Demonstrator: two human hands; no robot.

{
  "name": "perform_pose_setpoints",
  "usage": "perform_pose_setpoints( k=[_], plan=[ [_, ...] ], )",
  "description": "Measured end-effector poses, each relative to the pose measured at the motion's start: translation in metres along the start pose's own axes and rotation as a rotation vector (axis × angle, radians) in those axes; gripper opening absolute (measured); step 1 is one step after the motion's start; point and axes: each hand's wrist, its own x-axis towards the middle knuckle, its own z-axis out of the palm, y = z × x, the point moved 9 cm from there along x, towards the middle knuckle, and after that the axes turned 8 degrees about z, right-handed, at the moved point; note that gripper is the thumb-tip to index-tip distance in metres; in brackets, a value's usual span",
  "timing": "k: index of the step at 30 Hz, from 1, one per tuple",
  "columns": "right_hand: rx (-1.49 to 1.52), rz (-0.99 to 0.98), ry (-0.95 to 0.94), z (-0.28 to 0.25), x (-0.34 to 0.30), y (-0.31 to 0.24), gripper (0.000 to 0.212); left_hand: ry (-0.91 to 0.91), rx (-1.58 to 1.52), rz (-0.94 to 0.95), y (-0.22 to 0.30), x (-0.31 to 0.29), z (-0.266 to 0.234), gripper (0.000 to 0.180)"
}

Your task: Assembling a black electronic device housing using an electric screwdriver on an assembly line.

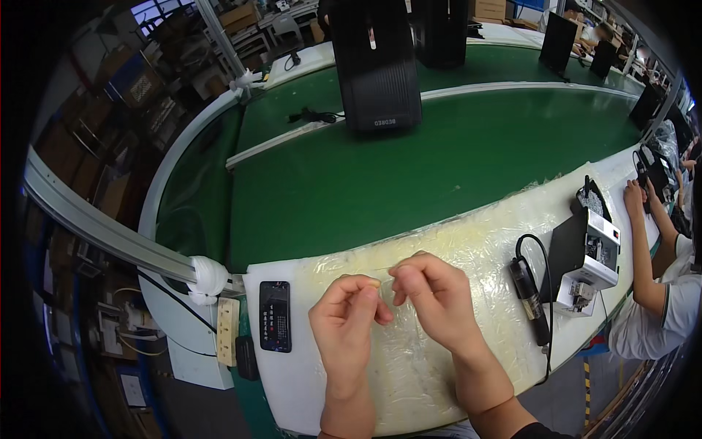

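Note:
My left hand point(346, 320) and my right hand point(439, 301) are raised close together over the front worktop point(398, 380), which is covered with a clear, wrinkled film. Both hands are closed in a pinch, thumbs against fingertips, a small gap apart. Whatever lies between the fingertips is too small to make out. To the left of my left hand, a black phone-shaped device point(275, 317) with a printed or lit face rests on the worktop. Right of my right hand lies a black electric screwdriver point(529, 300) with a looped cord.
Beside the screwdriver stands an opened black-and-white housing point(589, 256) with parts inside. Beyond the worktop runs a green conveyor belt point(329, 197) bearing a tall black case point(376, 80). A power strip point(227, 333) hangs at the left edge. A co-worker point(651, 300) works at the right.

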Motion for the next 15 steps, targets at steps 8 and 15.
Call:
perform_pose_setpoints(
  k=[8, 15],
  plan=[
    [-0.467, -0.285, 0.006, 0.008, -0.01, -0.042, 0.008, 0.044, 0.441, 0.253, 0.009, -0.002, 0.001, 0.009],
    [-0.583, -0.487, 0.103, 0.003, -0.009, -0.049, 0.006, -0.005, 0.624, 0.326, 0.021, -0.004, 0.012, 0.003]
  ],
)
